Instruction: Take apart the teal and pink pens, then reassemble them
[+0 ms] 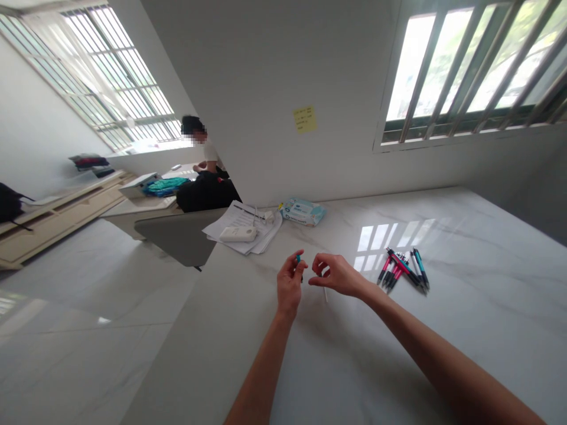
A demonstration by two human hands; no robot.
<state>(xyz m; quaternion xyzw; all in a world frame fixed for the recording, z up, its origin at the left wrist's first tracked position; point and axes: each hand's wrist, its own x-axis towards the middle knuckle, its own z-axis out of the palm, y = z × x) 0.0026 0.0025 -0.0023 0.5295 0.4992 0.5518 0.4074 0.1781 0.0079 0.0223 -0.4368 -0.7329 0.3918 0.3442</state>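
Observation:
Over the table's middle, my left hand (290,283) is closed on a small teal pen part (298,258), which pokes out above the fingers. A dark tip shows just below its thumb; most of the piece is hidden in the grip. Close by on the right, my right hand (335,274) is curled with thumb and fingers nearly meeting; what it pinches, if anything, is too small to name. Below that hand runs a thin white stick (326,295), like a pen refill; I cannot tell whether it is held or lies on the table. The hands are slightly apart.
Several pink, teal and white pens (402,270) lie piled on the marble table (478,330) at right. Behind the hands are a wipes packet (303,212), papers (221,222) and a white power-strip-like box (238,234). Another person (210,156) sits at the far left.

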